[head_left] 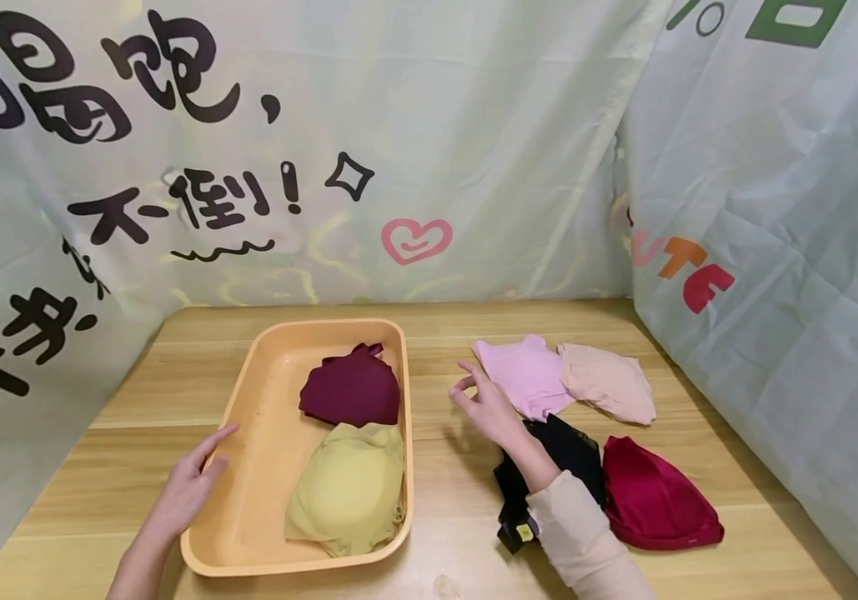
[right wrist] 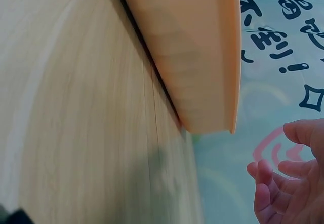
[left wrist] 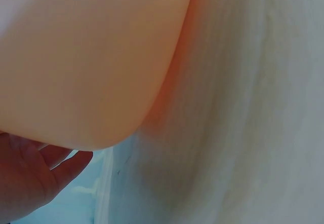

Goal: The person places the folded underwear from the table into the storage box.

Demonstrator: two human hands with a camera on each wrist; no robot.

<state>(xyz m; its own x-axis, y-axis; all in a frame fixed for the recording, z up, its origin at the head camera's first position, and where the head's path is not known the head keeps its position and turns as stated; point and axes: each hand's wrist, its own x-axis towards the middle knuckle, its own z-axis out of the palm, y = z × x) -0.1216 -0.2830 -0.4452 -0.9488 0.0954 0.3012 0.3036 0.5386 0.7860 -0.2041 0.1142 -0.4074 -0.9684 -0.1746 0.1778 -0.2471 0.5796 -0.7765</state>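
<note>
My left hand (head_left: 187,486) is at the left rim of an orange plastic tray (head_left: 244,500), its fingers extended against the side. Inside that tray, along the right wall, lie a folded maroon bra (head_left: 352,390) and, nearer to me, a yellow-green bra (head_left: 346,487). My right hand (head_left: 490,408) hovers over the table right of the tray, fingers loosely bent and holding nothing. Beside it is a pink bra (head_left: 526,373); a black bra (head_left: 564,454) lies partly hidden under the right forearm. The right wrist view shows the right hand (right wrist: 291,183) apart from the tray.
At the right, a beige bra (head_left: 612,383) touches the pink one, and a dark red bra (head_left: 657,496) lies against the black one. Printed cloth (head_left: 519,167) hangs behind and on both sides of the wooden table (head_left: 444,500).
</note>
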